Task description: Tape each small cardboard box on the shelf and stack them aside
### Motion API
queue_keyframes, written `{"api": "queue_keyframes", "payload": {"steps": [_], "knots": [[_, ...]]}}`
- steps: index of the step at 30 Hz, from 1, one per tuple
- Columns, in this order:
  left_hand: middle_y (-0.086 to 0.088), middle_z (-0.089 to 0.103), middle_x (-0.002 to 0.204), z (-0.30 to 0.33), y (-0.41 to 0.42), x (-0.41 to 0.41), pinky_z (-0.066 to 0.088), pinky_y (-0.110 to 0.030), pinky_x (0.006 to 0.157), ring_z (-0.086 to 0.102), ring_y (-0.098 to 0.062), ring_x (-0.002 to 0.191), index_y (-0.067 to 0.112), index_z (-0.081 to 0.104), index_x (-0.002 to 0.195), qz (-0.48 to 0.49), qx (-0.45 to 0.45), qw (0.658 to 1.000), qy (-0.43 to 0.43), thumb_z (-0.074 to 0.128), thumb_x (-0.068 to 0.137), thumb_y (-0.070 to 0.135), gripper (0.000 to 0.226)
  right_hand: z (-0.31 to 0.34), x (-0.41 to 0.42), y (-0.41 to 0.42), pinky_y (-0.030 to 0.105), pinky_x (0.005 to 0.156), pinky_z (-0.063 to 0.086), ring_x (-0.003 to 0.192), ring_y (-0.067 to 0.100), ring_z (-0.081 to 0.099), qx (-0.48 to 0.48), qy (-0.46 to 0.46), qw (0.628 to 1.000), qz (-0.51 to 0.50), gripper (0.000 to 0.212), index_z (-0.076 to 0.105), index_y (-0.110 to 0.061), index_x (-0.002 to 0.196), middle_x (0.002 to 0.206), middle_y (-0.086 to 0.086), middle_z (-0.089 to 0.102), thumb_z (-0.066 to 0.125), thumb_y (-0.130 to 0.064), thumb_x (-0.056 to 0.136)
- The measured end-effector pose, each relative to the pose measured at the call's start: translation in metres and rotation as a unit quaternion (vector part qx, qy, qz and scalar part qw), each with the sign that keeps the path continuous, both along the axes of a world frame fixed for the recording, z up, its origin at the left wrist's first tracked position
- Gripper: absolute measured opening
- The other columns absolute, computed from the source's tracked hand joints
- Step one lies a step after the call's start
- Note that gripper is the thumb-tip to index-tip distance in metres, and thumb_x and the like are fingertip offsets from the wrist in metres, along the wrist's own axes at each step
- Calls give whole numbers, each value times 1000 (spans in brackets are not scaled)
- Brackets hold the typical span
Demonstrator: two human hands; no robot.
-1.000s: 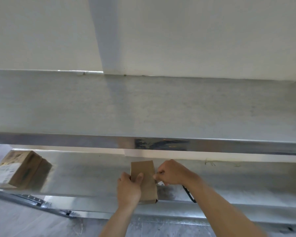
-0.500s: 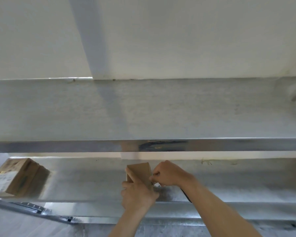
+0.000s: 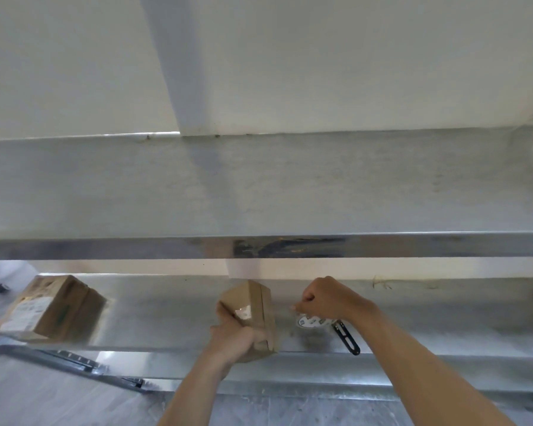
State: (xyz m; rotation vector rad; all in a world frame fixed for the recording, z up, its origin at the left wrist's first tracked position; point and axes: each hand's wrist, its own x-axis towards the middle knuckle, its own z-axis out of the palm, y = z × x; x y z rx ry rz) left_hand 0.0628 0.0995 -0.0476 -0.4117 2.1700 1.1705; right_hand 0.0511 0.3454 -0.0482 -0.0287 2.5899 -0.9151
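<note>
A small brown cardboard box (image 3: 257, 305) is held tilted above the lower steel shelf (image 3: 166, 312). My left hand (image 3: 233, 336) grips it from below, fingers curled round its near side. A shiny patch of clear tape shows on the box's left face. My right hand (image 3: 326, 298) is a short way to the right of the box, fingers curled, pinching a strip of clear tape that runs back towards the box. Under that hand lies a tape roll (image 3: 311, 321) on the shelf.
A larger labelled cardboard box (image 3: 48, 309) sits at the left end of the same shelf. A black slotted bar (image 3: 346, 336) lies by the tape roll. An upper steel shelf (image 3: 259, 192) overhangs the work area, with a white wall behind.
The left hand has turned the small box so another face shows. The right hand has drawn away to the right, pulling tape, and the roll beneath it has come into sight.
</note>
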Motion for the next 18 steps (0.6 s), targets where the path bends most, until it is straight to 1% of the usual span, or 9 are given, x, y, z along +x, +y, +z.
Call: {"api": "queue_keyframes", "payload": {"steps": [2,5,7,9,11,13,14,16,18], "knots": [[-3,61,122,1,-12,0,61,-37,74,67,-24,101,36,13,142,9,57,998,2,89,39,44,128,-1,-1,-5,21,52,39,40,-1,43,7,2,1000,7,51,54,-25,44,44,-11,52,70,-47,87],[1,66,120,-2,-27,-1,61,-48,83,72,-24,99,36,22,136,19,107,994,-27,91,48,43,112,-3,-5,-21,26,53,39,46,9,43,9,4,1000,13,52,53,-12,52,52,-1,49,69,-47,87],[2,67,120,-3,-36,-1,59,-51,88,72,-25,101,35,28,132,28,139,989,-45,91,49,44,105,-5,-7,-34,27,54,39,47,12,41,5,5,1000,13,53,46,-13,52,52,1,44,69,-46,88],[1,67,120,-5,-44,-2,58,-51,91,72,-26,102,37,33,127,36,166,984,-55,90,47,43,99,-7,-9,-46,29,57,41,49,14,44,12,9,1000,18,50,50,-14,54,55,3,48,70,-44,88],[-1,68,120,-7,-51,-2,60,-49,86,72,-27,102,35,34,131,39,189,979,-59,89,49,39,98,-9,-12,-57,31,59,44,52,15,47,27,13,999,22,46,54,-13,55,58,5,53,70,-41,88],[-2,68,122,-11,-57,-4,59,-41,75,72,-27,103,32,33,139,35,206,976,-64,89,53,37,103,-9,-15,-65,35,61,49,52,14,49,36,14,999,23,44,58,-11,56,58,6,56,70,-40,88],[-1,68,123,-11,-59,-5,58,-39,74,72,-27,103,33,33,140,31,211,974,-70,90,53,39,104,-8,-16,-68,37,63,52,52,14,50,41,14,999,25,43,61,-9,58,59,8,58,70,-40,87],[3,70,121,-8,-65,-9,59,-40,79,72,-23,104,39,34,140,3,206,976,-73,90,56,44,100,-7,-17,-72,36,65,53,54,14,52,48,12,998,27,42,65,-8,62,60,8,60,70,-40,87],[8,71,120,-3,-74,-13,59,-38,86,71,-19,106,45,34,142,-35,181,981,-64,90,58,56,101,-5,-17,-75,37,63,51,53,15,50,45,15,999,26,45,62,-9,59,58,5,55,69,-42,88]]}}
